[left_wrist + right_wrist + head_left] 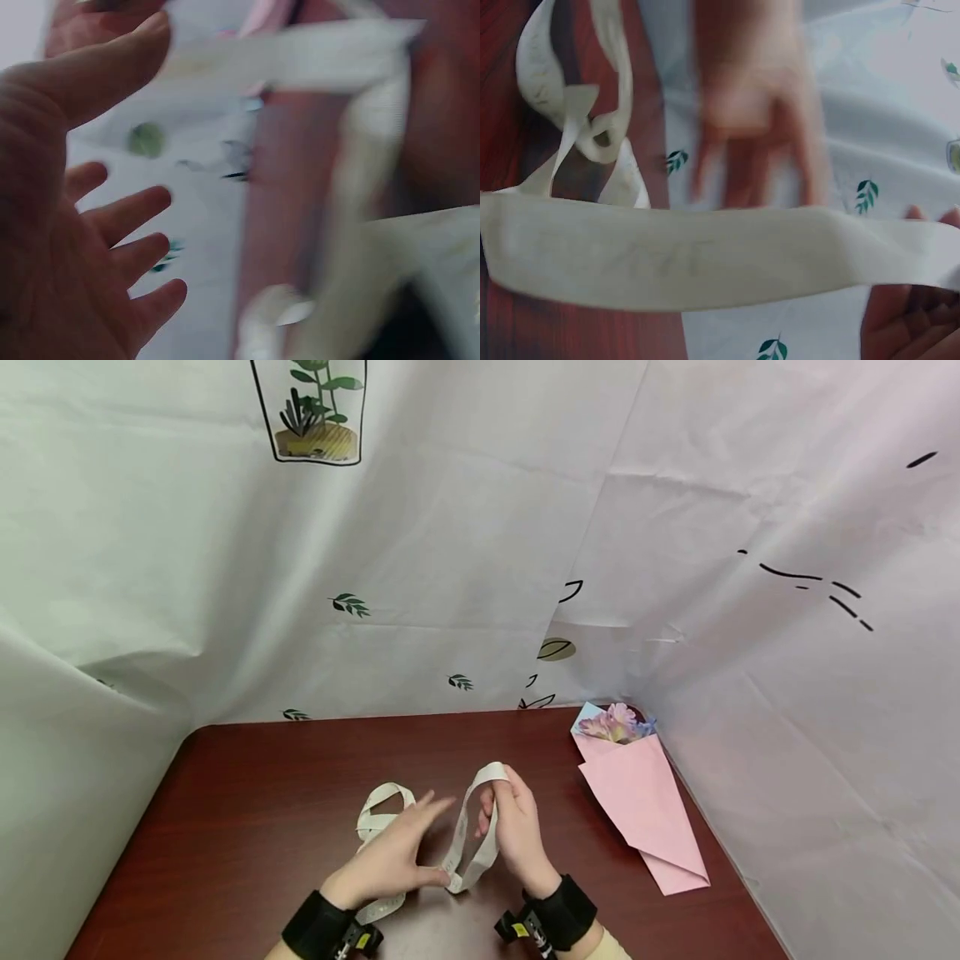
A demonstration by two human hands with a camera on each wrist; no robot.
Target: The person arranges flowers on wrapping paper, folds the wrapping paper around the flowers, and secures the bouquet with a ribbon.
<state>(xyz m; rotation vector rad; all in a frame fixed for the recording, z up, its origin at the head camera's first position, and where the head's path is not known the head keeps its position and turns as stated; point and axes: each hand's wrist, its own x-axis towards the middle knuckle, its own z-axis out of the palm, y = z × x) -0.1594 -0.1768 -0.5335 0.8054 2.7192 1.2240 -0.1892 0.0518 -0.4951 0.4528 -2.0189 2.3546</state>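
My right hand point(517, 827) pinches a cream ribbon point(480, 858) near the top of a raised loop. This loop hangs down over the table toward my left thumb. My left hand point(386, 860) has its fingers spread, with the thumb tip right at the loop's lower end. In the left wrist view, the fingers point(139, 214) are apart and grip nothing. Printed letters show on the broad ribbon stretch point(667, 255) in the right wrist view. More of the ribbon lies in loose loops beside and under my left hand, partly hidden by it.
A bouquet wrapped in pink paper point(637, 802) lies at the table's right edge, with pink and blue flowers point(615, 723) at its far end. White cloth point(450, 568) with leaf prints hangs behind the dark red wooden table point(247, 802).
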